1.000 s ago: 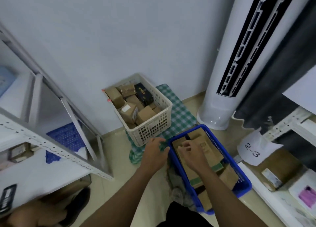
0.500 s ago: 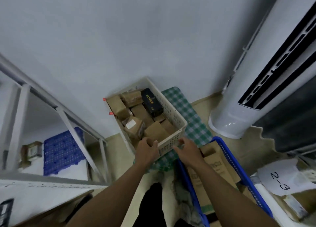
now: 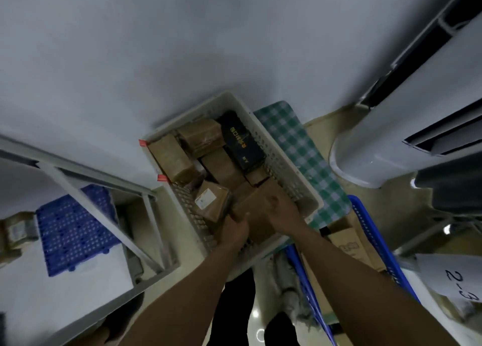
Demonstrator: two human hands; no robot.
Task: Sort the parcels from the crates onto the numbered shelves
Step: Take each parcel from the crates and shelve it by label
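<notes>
Against the pale wall (image 3: 182,45), the white crate (image 3: 280,160) holds the brown parcel (image 3: 257,206) at its near end, left grip (image 3: 234,229) and right grip (image 3: 285,214) both clasping it; lifting may snag the labelled parcel (image 3: 212,202) alongside.

Two crates (image 3: 279,160) (image 3: 370,231), two hands (image 3: 234,228) (image 3: 284,212), one black box (image 3: 241,141).

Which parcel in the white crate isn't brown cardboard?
The black box with pale lettering on top, lying against the far right wall of the white crate. Every other parcel visible in it is plain brown cardboard.
</notes>
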